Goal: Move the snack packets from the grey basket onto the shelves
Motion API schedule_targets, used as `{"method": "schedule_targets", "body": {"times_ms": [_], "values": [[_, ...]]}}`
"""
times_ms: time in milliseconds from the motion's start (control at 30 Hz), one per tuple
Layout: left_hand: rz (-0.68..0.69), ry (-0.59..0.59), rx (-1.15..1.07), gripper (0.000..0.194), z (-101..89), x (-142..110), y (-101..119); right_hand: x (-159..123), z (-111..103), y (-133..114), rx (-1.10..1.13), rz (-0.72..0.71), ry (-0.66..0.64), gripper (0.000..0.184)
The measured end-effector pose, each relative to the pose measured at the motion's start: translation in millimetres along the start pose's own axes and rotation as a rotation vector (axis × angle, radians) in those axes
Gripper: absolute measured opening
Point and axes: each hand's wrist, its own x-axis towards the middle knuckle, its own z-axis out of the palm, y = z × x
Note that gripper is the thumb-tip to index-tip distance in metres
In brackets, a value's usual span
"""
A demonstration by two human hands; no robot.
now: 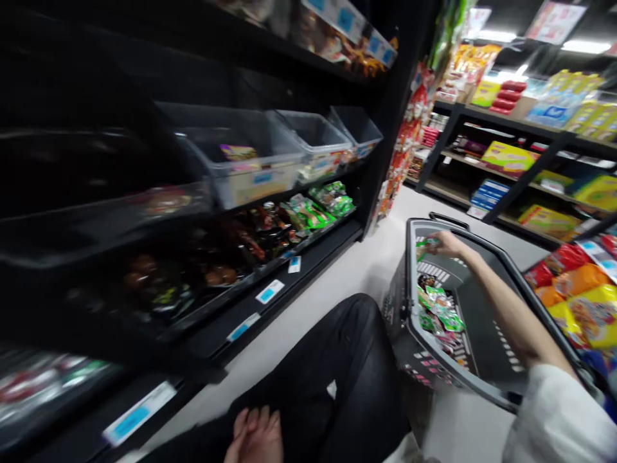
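My right hand [446,244] is inside the far left part of a grey shopping basket [501,308], its fingers closed on a small green packet [427,243]. Most of that packet is covered by the hand or blurred. Below it in the basket lies a pile of green and clear snack packets [438,312], with a dark one among them. My left hand [258,434] is at the bottom edge, in front of my dark trousers [332,373]. Its fingers are loosely bent, and nothing shows in them.
Left stands a black shelf with clear plastic bins [255,173] and a low tray of green and dark packets [313,209]. Price labels [270,291] line its edge. Stocked shelves [511,157] rise beyond the basket; bright snack bags [583,292] sit at right.
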Motion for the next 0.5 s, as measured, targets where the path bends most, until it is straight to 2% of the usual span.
{"method": "schedule_targets", "body": {"times_ms": [67, 167, 267, 333, 400, 433, 500], "values": [[-0.041, 0.015, -0.11, 0.027, 0.6, -1.4, -1.4, 0.7, -20.4, -9.3, 0.057, -0.074, 0.178, 0.029], [-0.054, -0.003, -0.228, 0.025, 2.3, -1.3, -3.2, 1.0, -48.1, -33.6, 0.167, -0.11, 0.452, 0.045], [-0.07, -0.015, -0.318, 0.021, 5.1, -0.7, -3.8, -2.5, -72.5, -83.1, 0.365, -0.107, 0.789, 0.05], [-0.089, -0.004, -0.38, 0.02, 6.8, -1.1, -3.2, -5.7, -82.9, -129.0, 0.525, -0.117, 0.904, 0.045], [-0.101, -0.003, -0.426, 0.019, 7.9, -2.0, -2.2, -5.5, -85.2, -179.8, 0.674, -0.166, 0.877, 0.044], [-0.104, -0.009, -0.44, 0.019, 8.1, -2.4, -1.7, -3.6, -83.1, -205.5, 0.737, -0.225, 0.816, 0.045], [-0.105, -0.018, -0.449, 0.017, 7.7, -2.7, -1.5, 2.7, -73.5, -256.0, 0.802, -0.389, 0.614, 0.048]]}}
